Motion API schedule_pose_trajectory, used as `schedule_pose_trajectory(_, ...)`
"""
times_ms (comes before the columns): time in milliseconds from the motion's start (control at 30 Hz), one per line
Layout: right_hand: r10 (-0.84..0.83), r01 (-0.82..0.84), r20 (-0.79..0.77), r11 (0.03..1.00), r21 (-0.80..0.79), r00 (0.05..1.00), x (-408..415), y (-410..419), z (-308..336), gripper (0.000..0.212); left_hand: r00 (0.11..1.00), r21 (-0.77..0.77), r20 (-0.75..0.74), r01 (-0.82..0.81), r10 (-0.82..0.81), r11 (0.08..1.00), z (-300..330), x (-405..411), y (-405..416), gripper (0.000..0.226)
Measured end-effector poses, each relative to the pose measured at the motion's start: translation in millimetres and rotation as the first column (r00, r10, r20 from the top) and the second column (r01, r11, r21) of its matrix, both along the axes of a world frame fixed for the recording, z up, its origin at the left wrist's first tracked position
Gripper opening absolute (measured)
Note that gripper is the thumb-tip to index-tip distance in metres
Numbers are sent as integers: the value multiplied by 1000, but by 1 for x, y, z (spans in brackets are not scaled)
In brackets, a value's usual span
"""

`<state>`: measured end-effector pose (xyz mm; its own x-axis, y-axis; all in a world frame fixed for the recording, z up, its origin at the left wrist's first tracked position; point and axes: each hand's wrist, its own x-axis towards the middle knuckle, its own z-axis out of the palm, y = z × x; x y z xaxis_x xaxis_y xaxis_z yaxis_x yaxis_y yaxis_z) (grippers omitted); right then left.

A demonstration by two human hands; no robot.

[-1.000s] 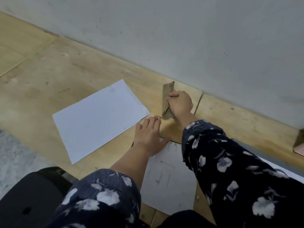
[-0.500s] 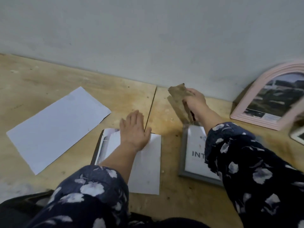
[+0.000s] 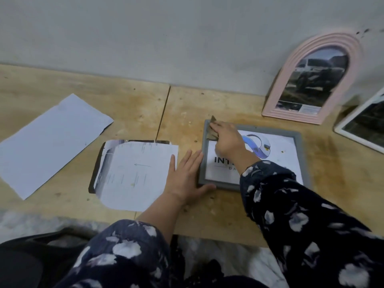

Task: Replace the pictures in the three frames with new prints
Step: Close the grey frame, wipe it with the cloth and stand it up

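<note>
A grey frame [image 3: 299,142] lies flat on the wooden floor, showing a white print with a helmet drawing and dark letters. My right hand [image 3: 227,140] presses a brown cloth [image 3: 212,133] onto the frame's upper left corner. My left hand [image 3: 186,175] lies flat with straight fingers against the frame's left edge, thumb at its lower corner. Left of it lie cut prints [image 3: 137,173] on top of a dark sheet. A pink arched frame [image 3: 311,77] with a vehicle photo leans on the wall. A white frame [image 3: 361,121] sits at the right edge.
A blank white sheet [image 3: 49,142] lies at the far left on the wooden floor [image 3: 187,104]. The grey wall [image 3: 166,38] runs along the back. A pale rug [image 3: 228,258] and my flower-patterned sleeves fill the near foreground.
My view swung right, bringing the frames into sight. My right hand carried the cloth down onto the grey frame's corner. My left hand slid from the cut prints to the frame's left edge.
</note>
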<state>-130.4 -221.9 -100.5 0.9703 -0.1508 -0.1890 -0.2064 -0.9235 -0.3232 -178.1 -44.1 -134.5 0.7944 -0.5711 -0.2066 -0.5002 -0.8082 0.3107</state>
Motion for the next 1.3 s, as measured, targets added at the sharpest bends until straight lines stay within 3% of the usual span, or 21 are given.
schedule_pose_trajectory(133,60,-74,-118,990,-119,991,-10,4,-8,67,1000,14,6,-7,7,1000,10,1,-3,99)
schedule_pose_trajectory(267,142,-150,-78,983,-109,987,-34,7,-1,62,1000,64,-27,-13,15,998,16,3,-7,101)
schedule_pose_trajectory(433,177,-177,-1,984,-7,984,-77,9,-4,58,997,92,-73,-34,41,995,23,4,-12,103)
schedule_pose_trajectory(667,231,-222,-112,971,91,966,-102,7,9,48,992,155,-115,-30,48,987,31,3,-17,104)
schedule_pose_trajectory(800,129,-66,-251,967,245,959,-92,-2,36,30,990,183,-127,-34,58,983,38,7,-23,106)
schedule_pose_trajectory(933,-192,264,-194,835,483,962,-70,-25,58,22,993,259,-92,98,-76,961,51,20,-36,120)
schedule_pose_trajectory(1000,-317,324,-97,825,463,944,-55,-32,58,32,974,322,-99,225,-204,919,53,27,-42,123)
schedule_pose_trajectory(1100,-341,304,14,854,422,940,-36,-33,54,48,958,434,-151,287,-245,854,47,35,-48,133)
schedule_pose_trajectory(1167,-278,260,-2,895,361,960,-29,-31,44,51,959,484,-143,284,-246,828,44,38,-51,138)
schedule_pose_trajectory(1233,-106,119,-83,977,176,991,-29,-28,29,53,960,493,-123,280,-252,824,44,40,-53,137)
schedule_pose_trajectory(1300,16,-20,-160,1000,-18,987,-32,-28,11,64,960,508,-101,274,-260,816,45,39,-54,138)
